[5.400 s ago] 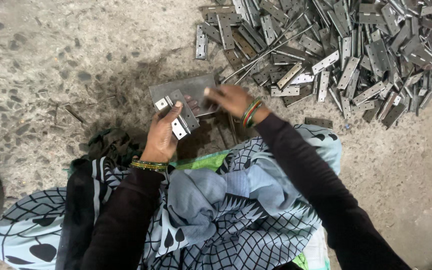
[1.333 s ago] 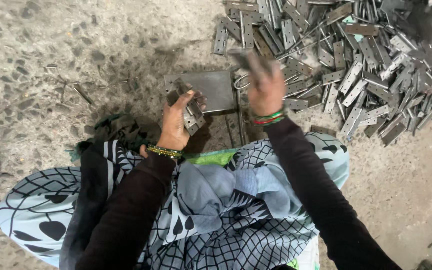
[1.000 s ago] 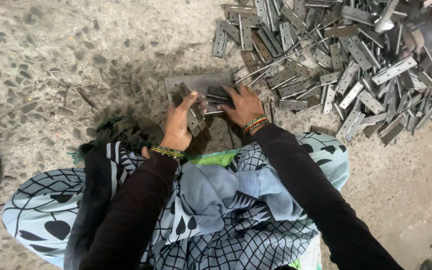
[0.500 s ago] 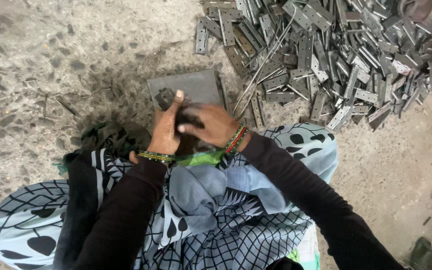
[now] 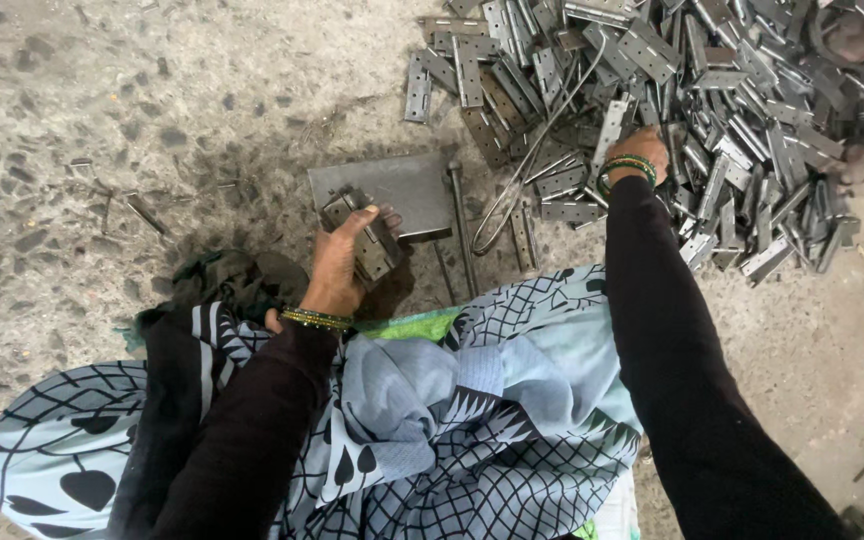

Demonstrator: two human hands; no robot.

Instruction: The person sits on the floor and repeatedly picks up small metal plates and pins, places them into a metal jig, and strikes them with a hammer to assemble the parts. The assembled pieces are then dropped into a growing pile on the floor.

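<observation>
My left hand (image 5: 337, 262) grips a small stack of grey metal hinges (image 5: 367, 235) just in front of my lap, over the near edge of a flat grey metal plate (image 5: 397, 187). My right hand (image 5: 639, 148) reaches far forward into a big heap of loose metal hinges (image 5: 712, 100); its fingers are buried among the pieces, so what they hold is hidden. Green bangles sit on that wrist and thin gold ones on the left wrist. Black sleeves cover both arms.
A long bolt-like rod (image 5: 462, 220) and bent wires (image 5: 522, 180) lie right of the plate. Pale blue patterned cloth (image 5: 432, 430) covers my lap. Another person's sandalled foot (image 5: 857, 40) rests at the heap's far right. The floor is speckled concrete (image 5: 152, 110).
Half a second ago both hands were together over the hinge stack at my lap. My right hand has since left it and stretched out to the heap; the left still holds the stack.
</observation>
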